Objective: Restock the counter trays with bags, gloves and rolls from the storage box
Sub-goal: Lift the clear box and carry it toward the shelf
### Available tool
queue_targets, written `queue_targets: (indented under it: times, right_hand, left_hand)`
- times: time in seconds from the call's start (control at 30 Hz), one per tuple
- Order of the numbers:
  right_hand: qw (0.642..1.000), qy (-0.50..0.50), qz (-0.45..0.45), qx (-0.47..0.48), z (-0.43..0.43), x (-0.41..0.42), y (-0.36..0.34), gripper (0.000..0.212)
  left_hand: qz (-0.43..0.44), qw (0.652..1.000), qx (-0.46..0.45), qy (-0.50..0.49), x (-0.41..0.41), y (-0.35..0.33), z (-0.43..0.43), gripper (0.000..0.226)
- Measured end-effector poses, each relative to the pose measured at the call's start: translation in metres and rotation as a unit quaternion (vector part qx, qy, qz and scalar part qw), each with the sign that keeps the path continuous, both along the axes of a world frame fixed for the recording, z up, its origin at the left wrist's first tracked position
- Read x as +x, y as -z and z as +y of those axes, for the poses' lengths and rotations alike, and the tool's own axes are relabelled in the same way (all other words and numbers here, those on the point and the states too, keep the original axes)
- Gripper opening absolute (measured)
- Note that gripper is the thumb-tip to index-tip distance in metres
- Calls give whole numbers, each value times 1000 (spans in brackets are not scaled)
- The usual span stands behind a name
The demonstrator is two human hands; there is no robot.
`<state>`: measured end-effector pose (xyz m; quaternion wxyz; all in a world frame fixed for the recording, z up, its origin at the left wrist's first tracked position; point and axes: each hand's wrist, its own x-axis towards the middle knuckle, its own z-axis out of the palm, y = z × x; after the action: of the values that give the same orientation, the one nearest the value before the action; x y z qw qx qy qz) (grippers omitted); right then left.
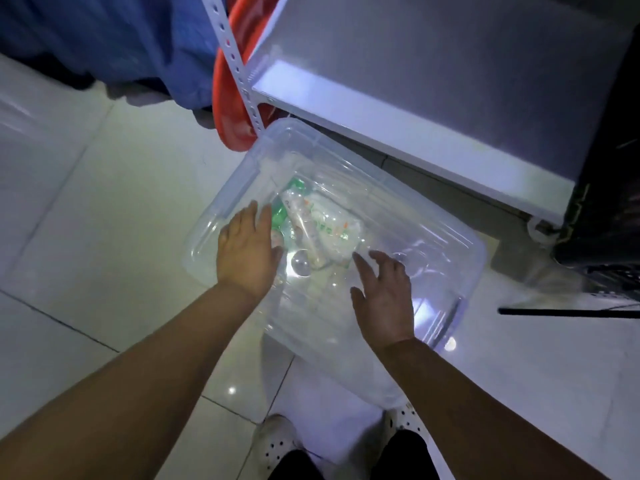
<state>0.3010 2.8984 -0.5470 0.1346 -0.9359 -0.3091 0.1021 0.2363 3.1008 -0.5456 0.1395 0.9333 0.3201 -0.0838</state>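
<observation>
A clear plastic storage box (446, 244) sits on the pale tiled floor (86, 209), partly tucked under a white metal shelf (398, 109). Both arms reach down into or over it; whether a clear lid still covers the box cannot be told from the glare. The left hand (247, 251) lies flat, fingers together and spread forward, palm down near the left side of the box, holding nothing. The right hand (382, 292) is also open, fingers slightly splayed, nothing in it, hovering just beside the pile. Inside, a bundle of clear packets with green and orange print (322, 220) lies near the box's middle, between and just ahead of the two hands; likely bags or gloves, too blurred to say which. A red basin (228, 98) leans behind the shelf post, and a blue cloth (104, 39) sits at far left. The step looks like reaching for stock. To do it well, close the fingers under the whole bundle, not the loose top film, and lift straight up to clear the box wall and the shelf edge. Slippery packets may slide apart, so both hands should cup them.
</observation>
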Motion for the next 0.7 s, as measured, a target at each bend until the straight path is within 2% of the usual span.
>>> queue_targets:
  times: [0.07,0.13,0.2,0.3,0.33,0.4,0.5,0.6,0.7]
  right_hand:
    - [998,-61,16,-13,26,3,3,55]
    - [997,-72,36,-17,38,5,8,53]
    - [997,-51,49,-1,40,5,14,51]
    - [998,-51,43,9,36,7,20,50]
    - [998,-55,39,5,36,8,21,51]
    - [998,-54,36,0,38,9,23,52]
    - [998,-48,34,-1,39,8,25,49]
    - [999,-42,35,-6,40,8,26,49]
    - [999,-40,28,-12,41,8,27,51]
  left_hand:
    - [5,997,11,-73,14,5,46,78]
    - [25,989,-24,-142,26,12,84,82]
    - [29,969,-123,-211,35,20,108,80]
    - [33,906,-314,-281,39,29,130,92]
    - [44,887,-358,-289,39,30,134,91]
    - [56,871,-397,-284,39,31,140,78]
    - [14,889,-364,-277,40,34,137,65]
    - [-26,941,-234,-243,37,35,126,60]
    - [-38,960,-152,-230,33,36,113,64]
